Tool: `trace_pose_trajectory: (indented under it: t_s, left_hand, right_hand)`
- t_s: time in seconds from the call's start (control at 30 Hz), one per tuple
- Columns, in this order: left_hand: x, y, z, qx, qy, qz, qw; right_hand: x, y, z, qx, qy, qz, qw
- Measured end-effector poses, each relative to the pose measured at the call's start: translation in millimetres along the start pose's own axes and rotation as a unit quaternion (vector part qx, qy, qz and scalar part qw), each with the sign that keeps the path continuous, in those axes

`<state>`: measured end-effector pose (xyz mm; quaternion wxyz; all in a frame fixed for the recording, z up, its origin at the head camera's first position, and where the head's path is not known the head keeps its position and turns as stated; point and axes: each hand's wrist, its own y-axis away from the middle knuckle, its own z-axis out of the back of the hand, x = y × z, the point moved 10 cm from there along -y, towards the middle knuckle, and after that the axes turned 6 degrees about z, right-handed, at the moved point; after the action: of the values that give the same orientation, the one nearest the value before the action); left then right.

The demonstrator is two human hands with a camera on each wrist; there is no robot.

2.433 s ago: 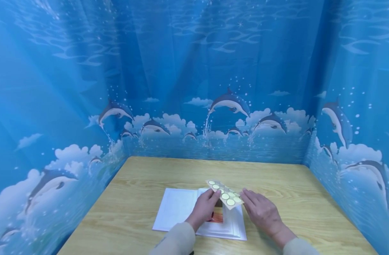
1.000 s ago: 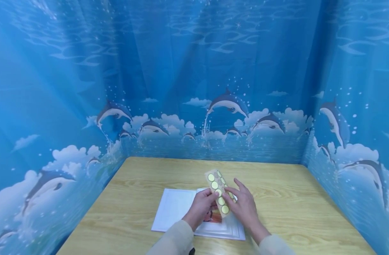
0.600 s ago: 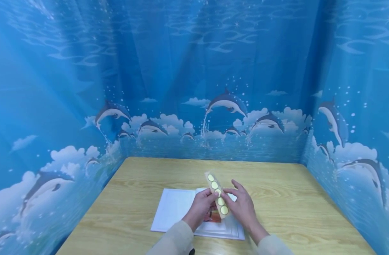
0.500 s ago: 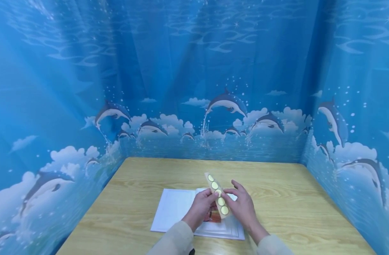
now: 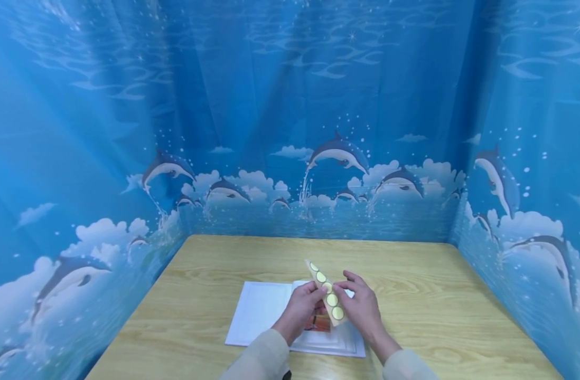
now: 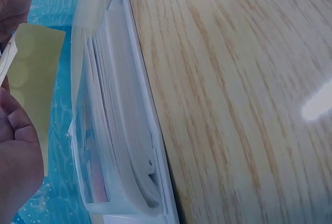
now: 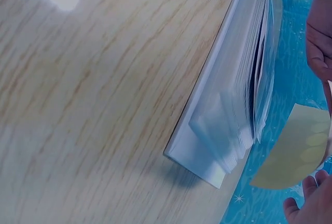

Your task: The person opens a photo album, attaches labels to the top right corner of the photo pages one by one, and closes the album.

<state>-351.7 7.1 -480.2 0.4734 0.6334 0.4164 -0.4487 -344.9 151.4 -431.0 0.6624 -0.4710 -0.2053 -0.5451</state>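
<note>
Both hands are pinching the same sticker sheet (image 5: 328, 293), so it's held up in the air above the book rather than lying on anything. Left hand (image 5: 301, 311) has its fingers curled around the sheet's left edge, about midway along. Right hand (image 5: 361, 311) pinches it from the other side, thumb and forefinger closed on the right edge near the middle. The sheet is a narrow yellowish strip with pale green round stickers on it, tilted so its far end points up and away from the person and its near end dips down between the two hands. From the left wrist view you only get the plain yellow back of the sheet (image 6: 32, 86) next to the fingers, and the right wrist view shows a curved corner of it (image 7: 298, 154).

Right under the hands lies an open white book (image 5: 263, 311), flat on the table, with a bit of orange picture showing on the page below the sheet. The wrist views show its stacked page edges (image 6: 122, 146) from the side.

All of this sits on a light wood-grain table (image 5: 437, 311). Blue curtain with dolphins and clouds (image 5: 339, 153) wraps around the table on the back and both sides. Cream sleeves (image 5: 261, 359) show at the bottom.
</note>
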Motion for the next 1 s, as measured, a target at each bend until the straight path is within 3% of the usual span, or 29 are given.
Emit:
trace_pose_trajectory:
  t_s: [0.37,0.7,1.0]
  left_hand:
    - [3.8,-0.8,2.0,0.003,-0.006,0.008,0.9999]
    - [3.1,-0.7,2.5,0.0,0.001,0.0,1.0]
    - [6.3,1.4,4.7,-0.03,-0.019,0.016,0.9992]
  right_hand:
    - [-2.0,1.2,6.3,-0.009,0.022,-0.008,1.0]
    - [9.7,2.3,10.0,-0.025,0.1,0.073,0.992]
    - [4.3,2.9,15.8,-0.024,0.098,0.055,0.993]
